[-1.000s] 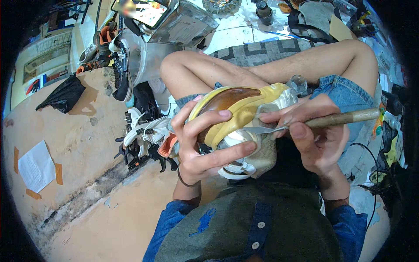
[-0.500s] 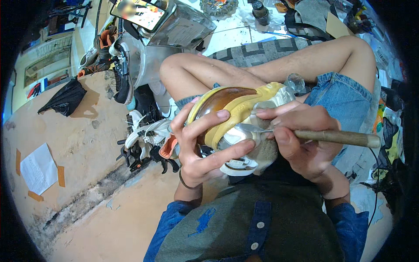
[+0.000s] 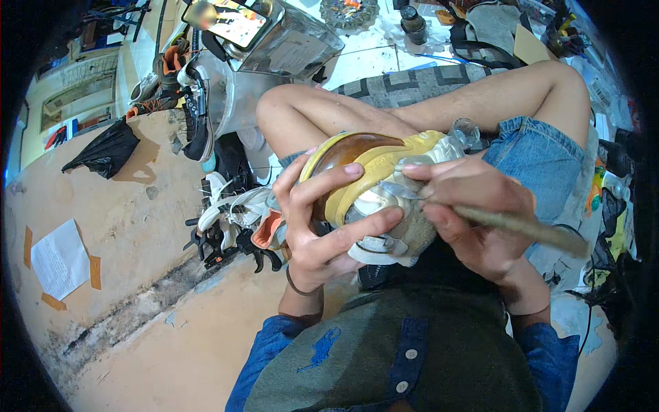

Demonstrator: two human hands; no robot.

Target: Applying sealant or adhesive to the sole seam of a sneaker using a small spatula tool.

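My left hand (image 3: pixel 309 233) is closed around a shoe (image 3: pixel 374 165), gripping it over my lap with the sole upward; the sole is yellow with a glossy brown inlay, the upper white and greyish. My right hand (image 3: pixel 480 220) is closed on a wooden-handled tool (image 3: pixel 522 226) with a small flat metal blade (image 3: pixel 398 191). The blade tip lies at the edge between the yellow sole and the white upper, and my right fingers rest against the shoe. The handle is blurred.
Several shoes (image 3: pixel 199 123) stand at the left, near a plastic tub (image 3: pixel 240 103). A metal box (image 3: pixel 285 44) carries a phone (image 3: pixel 226 20). A glass ashtray (image 3: pixel 347 10) and dark bottle (image 3: pixel 413 26) lie ahead. A black bag (image 3: pixel 103 151) and paper (image 3: pixel 58 261) are on the left surface.
The tool's blade has moved slightly up along the sole edge, and its handle has swung downward. My left hand has shifted a little upward with the shoe.
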